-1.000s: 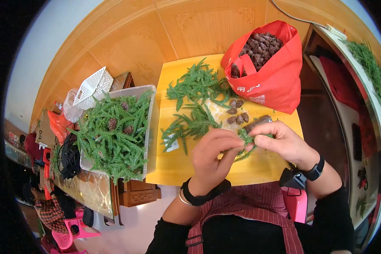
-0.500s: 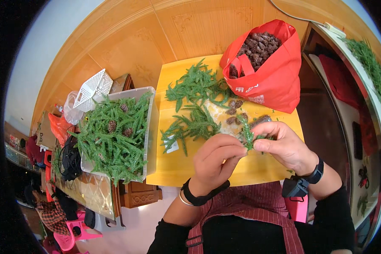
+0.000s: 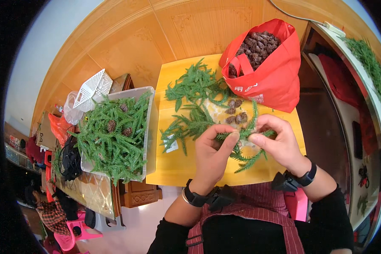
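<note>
Between my two hands is a green artificial pine sprig point(image 3: 250, 160), its needled branches spreading up and down above the yellow table point(image 3: 190, 170). My left hand point(image 3: 213, 150) pinches its left side with thumb and forefinger. On the other side, my right hand point(image 3: 279, 142) pinches it near the middle. Just beyond my fingers lie several small brown pine cones point(image 3: 237, 117). Loose pine sprigs point(image 3: 194, 120) rest on the table left of the cones, and a larger heap of sprigs point(image 3: 197, 82) lies farther back.
A red bag point(image 3: 273, 82) full of pine cones point(image 3: 260, 46) stands at the table's back right. Left of the table, a clear plastic bin point(image 3: 151, 131) holds green sprigs with a few cones. Behind it sits a white perforated basket point(image 3: 93, 89). Another person point(image 3: 53, 213) is at the far left.
The sprig has opened out into several branches between my hands. My left hand has turned more upright, and my right hand has shifted slightly. The dark piece beside the cones no longer shows.
</note>
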A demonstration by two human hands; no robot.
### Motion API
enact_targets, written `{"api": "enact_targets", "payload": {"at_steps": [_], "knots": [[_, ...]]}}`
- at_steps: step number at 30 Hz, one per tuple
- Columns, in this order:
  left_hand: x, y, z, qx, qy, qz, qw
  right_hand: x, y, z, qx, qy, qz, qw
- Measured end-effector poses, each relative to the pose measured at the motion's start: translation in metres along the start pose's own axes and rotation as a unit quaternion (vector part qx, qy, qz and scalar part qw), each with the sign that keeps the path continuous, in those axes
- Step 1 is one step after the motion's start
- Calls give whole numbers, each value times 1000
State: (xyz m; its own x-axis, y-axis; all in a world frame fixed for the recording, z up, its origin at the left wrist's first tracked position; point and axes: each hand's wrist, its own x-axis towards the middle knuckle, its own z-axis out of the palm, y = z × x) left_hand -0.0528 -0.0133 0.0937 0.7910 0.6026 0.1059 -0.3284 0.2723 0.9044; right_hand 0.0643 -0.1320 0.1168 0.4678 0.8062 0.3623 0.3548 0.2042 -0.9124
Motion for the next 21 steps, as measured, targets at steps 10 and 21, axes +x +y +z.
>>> {"api": "enact_targets", "payload": {"at_steps": [10, 21], "knots": [[-1, 7, 5, 121, -18, 95, 988, -7, 6, 3, 220, 36, 157, 962], [3, 3, 0, 41, -11, -6, 999, -3, 12, 8, -8, 51, -79, 996]]}}
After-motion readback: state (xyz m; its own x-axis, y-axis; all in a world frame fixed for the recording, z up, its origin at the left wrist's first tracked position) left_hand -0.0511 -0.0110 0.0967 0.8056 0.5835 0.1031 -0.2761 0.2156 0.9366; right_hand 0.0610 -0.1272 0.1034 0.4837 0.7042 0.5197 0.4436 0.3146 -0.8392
